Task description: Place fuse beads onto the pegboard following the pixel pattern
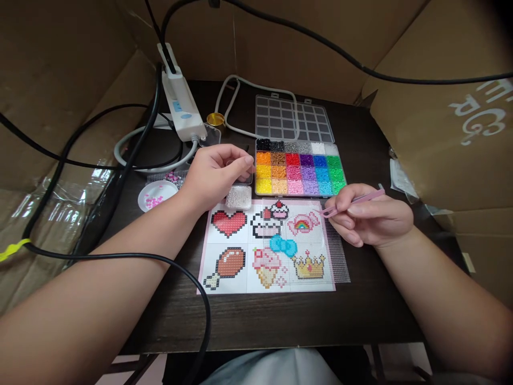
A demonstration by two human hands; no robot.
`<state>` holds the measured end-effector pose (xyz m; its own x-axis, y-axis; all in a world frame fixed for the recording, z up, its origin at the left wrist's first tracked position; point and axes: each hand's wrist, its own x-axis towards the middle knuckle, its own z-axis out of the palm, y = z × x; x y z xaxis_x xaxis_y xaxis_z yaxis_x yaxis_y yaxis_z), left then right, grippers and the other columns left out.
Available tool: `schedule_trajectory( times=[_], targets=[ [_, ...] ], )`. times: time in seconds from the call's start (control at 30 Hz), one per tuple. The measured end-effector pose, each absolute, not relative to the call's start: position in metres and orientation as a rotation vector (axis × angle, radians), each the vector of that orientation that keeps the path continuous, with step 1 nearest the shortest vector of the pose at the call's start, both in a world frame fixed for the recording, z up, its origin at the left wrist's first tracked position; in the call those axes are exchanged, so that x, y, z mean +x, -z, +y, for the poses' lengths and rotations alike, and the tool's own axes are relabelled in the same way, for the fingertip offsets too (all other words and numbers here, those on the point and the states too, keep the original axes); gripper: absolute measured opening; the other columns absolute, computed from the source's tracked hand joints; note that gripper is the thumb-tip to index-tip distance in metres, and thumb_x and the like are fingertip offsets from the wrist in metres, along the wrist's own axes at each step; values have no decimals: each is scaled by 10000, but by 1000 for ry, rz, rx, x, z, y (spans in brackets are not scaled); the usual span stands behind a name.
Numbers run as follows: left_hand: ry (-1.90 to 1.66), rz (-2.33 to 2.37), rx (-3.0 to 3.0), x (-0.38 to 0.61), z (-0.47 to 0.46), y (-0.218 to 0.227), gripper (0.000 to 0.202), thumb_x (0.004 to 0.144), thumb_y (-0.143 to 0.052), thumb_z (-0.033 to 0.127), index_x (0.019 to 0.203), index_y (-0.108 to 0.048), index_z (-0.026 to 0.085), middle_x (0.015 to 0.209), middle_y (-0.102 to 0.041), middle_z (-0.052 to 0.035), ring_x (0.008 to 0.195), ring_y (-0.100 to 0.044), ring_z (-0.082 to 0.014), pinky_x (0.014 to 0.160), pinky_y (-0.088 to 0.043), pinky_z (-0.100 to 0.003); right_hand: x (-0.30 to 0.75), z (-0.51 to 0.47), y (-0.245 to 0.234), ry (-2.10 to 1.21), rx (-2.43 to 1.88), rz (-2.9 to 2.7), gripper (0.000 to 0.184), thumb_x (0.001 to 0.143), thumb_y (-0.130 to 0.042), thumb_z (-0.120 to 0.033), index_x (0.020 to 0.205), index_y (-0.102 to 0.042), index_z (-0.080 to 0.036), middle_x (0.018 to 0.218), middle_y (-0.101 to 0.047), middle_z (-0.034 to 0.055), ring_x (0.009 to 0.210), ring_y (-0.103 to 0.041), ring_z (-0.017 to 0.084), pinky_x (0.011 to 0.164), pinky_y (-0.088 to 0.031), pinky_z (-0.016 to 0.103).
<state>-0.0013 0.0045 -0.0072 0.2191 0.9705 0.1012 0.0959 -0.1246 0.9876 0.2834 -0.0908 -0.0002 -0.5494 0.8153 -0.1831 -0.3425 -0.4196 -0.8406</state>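
Pink tweezers [367, 198] rest in my right hand [371, 216], their tips pointing left at the right edge of the pattern sheet [224, 290]. Pixel pictures cover that sheet: a heart, cupcakes, a candy, a drumstick, an ice cream and a crown. A blue bow [282, 246] lies among them. My left hand [220, 174] is closed, thumb against fingers, over the left edge of the bead box [296, 194]; whatever it pinches is hidden. Below it sits a small clear box of whitish beads [239, 198]. Colour-sorted beads fill the bead box's compartments, its clear lid [290, 115] folded back.
A white dish [141, 200] with pink beads stands at left. Behind it are a power strip [180, 101] and a small gold cup [216, 120]. A black cable [208, 310] hangs across my left forearm. Cardboard walls [444, 133] enclose the dark table [280, 326].
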Motion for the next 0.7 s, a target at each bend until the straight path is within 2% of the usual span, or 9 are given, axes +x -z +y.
schedule_trajectory(
  times=[0.2, 0.37, 0.6, 0.7],
  targets=[
    [-1069, 1070, 1469, -1, 4, 6, 96, 802, -722, 222, 718, -726, 176, 702, -735, -22, 588, -627, -93, 565, -518, -206, 282, -90, -2, -2017, -876, -1002, 114, 811, -668, -246, 887, -624, -173, 660, -610, -3, 454, -582, 113, 367, -433, 205],
    [-1073, 1067, 1474, -2, 4, 7, 94, 807, -726, 231, 731, -726, 175, 711, -736, -22, 601, -636, -96, 578, -523, -209, 282, -88, -2, -1997, -954, -989, 137, 754, -637, -214, 871, -587, -164, 669, -650, 3, 432, -598, 117, 370, -453, 212],
    [-1067, 1069, 1472, -2, 4, 7, 99, 806, -726, 234, 723, -720, 180, 706, -735, -28, 594, -635, -102, 590, -540, -224, 279, -87, -6, -1975, -993, -1003, 146, 817, -602, -273, 916, -555, -177, 654, -707, 23, 413, -622, 152, 384, -469, 230],
    [-1056, 1082, 1466, -3, 4, 8, 95, 806, -723, 245, 734, -720, 182, 703, -736, -33, 602, -643, -107, 605, -552, -232, 277, -89, -5, -1907, -967, -1031, 129, 857, -581, -297, 946, -562, -206, 587, -676, -4, 406, -607, 152, 396, -463, 236]
  ],
)
